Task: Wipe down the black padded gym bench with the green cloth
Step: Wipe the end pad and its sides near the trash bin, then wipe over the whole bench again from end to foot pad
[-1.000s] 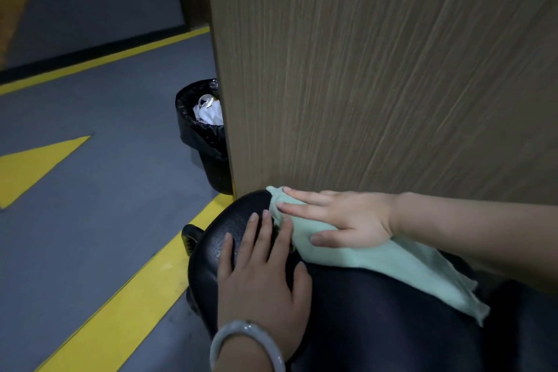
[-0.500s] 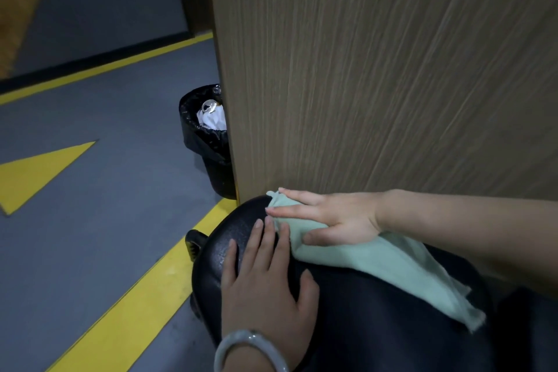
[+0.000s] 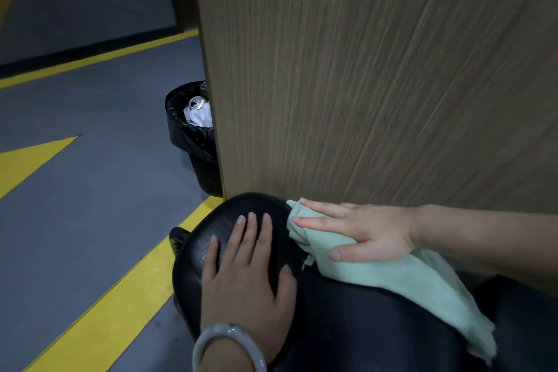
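Bench [image 3: 347, 320] runs off frame; flat-fingered right hand [image 3: 367, 234] presses cloth [image 3: 401, 276], left hand [image 3: 246, 278] rests flat.

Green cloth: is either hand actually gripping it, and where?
Neither grips it. The right hand presses flat on the green cloth near its far end; the left hand rests flat on the bench.

The left hand [image 3: 246, 281] lies flat, palm down, fingers straight and slightly spread, thumb out to the side, a pale bangle [image 3: 226, 344] round its wrist. The right hand [image 3: 362, 232] reaches in from the right, palm down, fingers straight
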